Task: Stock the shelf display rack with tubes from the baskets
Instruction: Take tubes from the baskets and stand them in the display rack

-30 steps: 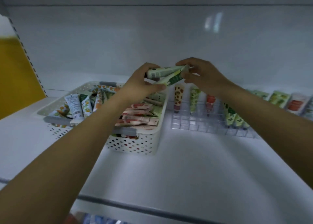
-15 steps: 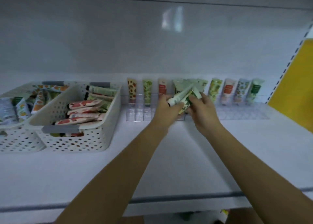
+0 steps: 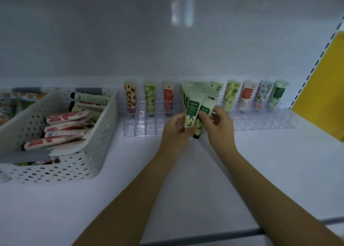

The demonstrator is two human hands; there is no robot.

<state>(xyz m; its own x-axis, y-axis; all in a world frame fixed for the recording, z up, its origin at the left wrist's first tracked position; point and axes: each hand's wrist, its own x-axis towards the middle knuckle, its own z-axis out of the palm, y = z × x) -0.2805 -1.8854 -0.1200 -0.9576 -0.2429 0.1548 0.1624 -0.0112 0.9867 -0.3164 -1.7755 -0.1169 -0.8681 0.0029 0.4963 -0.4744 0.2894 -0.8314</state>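
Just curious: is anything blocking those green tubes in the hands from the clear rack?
Nothing visible. The green tubes are held right over the clear rack, whose visible front cells are empty; standing tubes occupy only its back row.

**Head view, single wide-angle camera.** The camera sits above the near edge of the white shelf (image 3: 270,171) and looks forward and down, facing the back panel (image 3: 149,41). Both forearms enter from the bottom edge and converge near mid-frame, close to the lens, where the left hand (image 3: 176,126) and right hand (image 3: 221,123) hold the green tubes (image 3: 192,111). The clear display rack (image 3: 264,122) runs along the far side. A perforated basket (image 3: 74,169) fills the left, and a yellow panel (image 3: 320,93) closes the right edge.
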